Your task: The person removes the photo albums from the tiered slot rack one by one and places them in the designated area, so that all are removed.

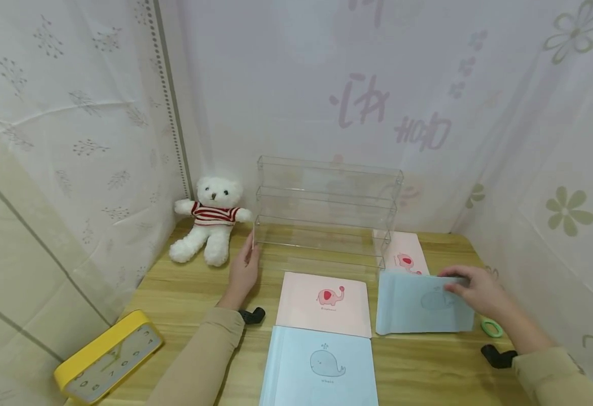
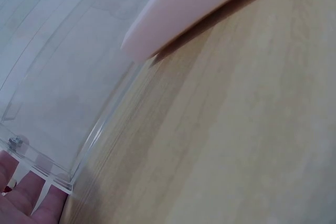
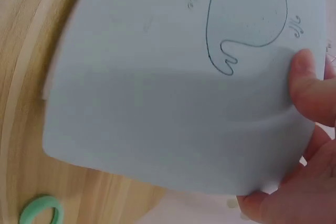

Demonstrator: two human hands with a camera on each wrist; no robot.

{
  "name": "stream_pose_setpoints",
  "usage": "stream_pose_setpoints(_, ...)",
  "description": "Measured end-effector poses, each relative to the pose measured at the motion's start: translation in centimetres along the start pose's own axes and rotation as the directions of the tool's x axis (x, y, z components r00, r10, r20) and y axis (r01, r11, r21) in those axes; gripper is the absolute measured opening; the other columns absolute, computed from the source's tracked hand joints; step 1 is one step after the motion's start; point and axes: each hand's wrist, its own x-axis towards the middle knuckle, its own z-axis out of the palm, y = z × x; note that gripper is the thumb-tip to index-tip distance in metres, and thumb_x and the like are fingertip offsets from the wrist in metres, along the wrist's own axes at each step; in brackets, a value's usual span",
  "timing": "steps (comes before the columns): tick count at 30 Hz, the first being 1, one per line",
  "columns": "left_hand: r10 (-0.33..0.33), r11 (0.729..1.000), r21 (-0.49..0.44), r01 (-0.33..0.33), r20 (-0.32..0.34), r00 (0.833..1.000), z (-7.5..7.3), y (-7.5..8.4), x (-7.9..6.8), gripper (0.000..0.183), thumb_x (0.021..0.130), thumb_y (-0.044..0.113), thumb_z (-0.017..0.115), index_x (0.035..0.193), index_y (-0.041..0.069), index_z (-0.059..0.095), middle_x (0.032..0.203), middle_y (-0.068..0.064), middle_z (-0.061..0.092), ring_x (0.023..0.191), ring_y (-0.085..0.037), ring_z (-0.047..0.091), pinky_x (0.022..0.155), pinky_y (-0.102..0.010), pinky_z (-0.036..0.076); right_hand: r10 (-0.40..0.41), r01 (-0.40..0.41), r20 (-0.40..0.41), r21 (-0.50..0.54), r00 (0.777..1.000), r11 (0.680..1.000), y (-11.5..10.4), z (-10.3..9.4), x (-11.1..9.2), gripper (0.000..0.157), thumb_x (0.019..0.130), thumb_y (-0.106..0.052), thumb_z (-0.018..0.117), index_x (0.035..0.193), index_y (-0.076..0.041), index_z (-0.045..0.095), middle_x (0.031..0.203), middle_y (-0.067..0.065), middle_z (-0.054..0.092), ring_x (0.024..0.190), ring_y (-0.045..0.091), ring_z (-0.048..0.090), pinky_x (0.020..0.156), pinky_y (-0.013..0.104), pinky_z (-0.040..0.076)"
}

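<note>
My right hand (image 1: 479, 287) pinches a light blue whale booklet (image 1: 408, 304) by its far right edge, thumb on the cover; in the right wrist view the booklet (image 3: 157, 103) bends slightly. It overlaps a pink elephant booklet (image 1: 403, 248) behind it. At the lower left side of a clear tiered acrylic rack (image 1: 321, 231), my left hand (image 1: 242, 273) rests its fingers against the side panel. The left wrist view shows those fingers (image 2: 26, 190) along the rack's edge. In front of the rack lie another pink elephant booklet (image 1: 321, 304) and another blue whale booklet (image 1: 321, 366).
A white teddy bear (image 1: 212, 223) in a striped sweater sits left of the rack. A yellow clock (image 1: 108, 355) stands at the front left of the wooden table (image 1: 194, 293). Close to my right wrist lies a green ring (image 1: 491, 327). Patterned curtains (image 1: 296, 84) enclose the table.
</note>
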Motion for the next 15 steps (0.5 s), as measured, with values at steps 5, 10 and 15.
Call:
stream_pose_setpoints(5, 0.002, 1.0, 0.01, -0.002, -0.014, 1.0, 0.0, 0.0, 0.2, 0.055, 0.119, 0.026, 0.052, 0.172, 0.028, 0.041, 0.163, -0.022, 0.058, 0.15, -0.043, 0.058, 0.126, -0.06, 0.047, -0.073, 0.074, 0.004, -0.014, 0.997, 0.997, 0.3, 0.6, 0.3, 0.031, 0.092, -0.011, 0.089, 0.122, -0.017, 0.082, 0.126, 0.011, 0.081, 0.124, 0.038, 0.071, 0.103, 0.041, 0.059)
stream_pose_setpoints(10, -0.014, 1.0, 0.016, 0.014, -0.021, 1.0, 0.1, -0.1, 0.3, 0.056, 0.118, 0.025, 0.053, 0.172, 0.032, 0.042, 0.163, -0.02, 0.059, 0.148, -0.043, 0.059, 0.126, -0.062, 0.047, -0.064, 0.064, 0.019, 0.025, 0.998, 0.998, 1.0, 1.6, 0.3, 0.037, 0.092, -0.005, 0.086, 0.128, -0.013, 0.081, 0.133, 0.02, 0.078, 0.133, 0.053, 0.063, 0.109, 0.075, 0.048)
stream_pose_setpoints(15, -0.021, 1.0, 0.004, 0.021, -0.018, 1.0, 0.1, -0.2, 0.2, 0.055, 0.118, 0.025, 0.053, 0.172, 0.033, 0.042, 0.163, -0.02, 0.058, 0.149, -0.042, 0.059, 0.126, -0.06, 0.047, -0.013, 0.011, 0.059, 0.032, 0.998, 0.999, 1.6, 2.4, 0.1, 0.041, 0.093, -0.006, 0.086, 0.132, -0.015, 0.08, 0.142, 0.024, 0.073, 0.139, 0.057, 0.058, 0.111, 0.08, 0.044)
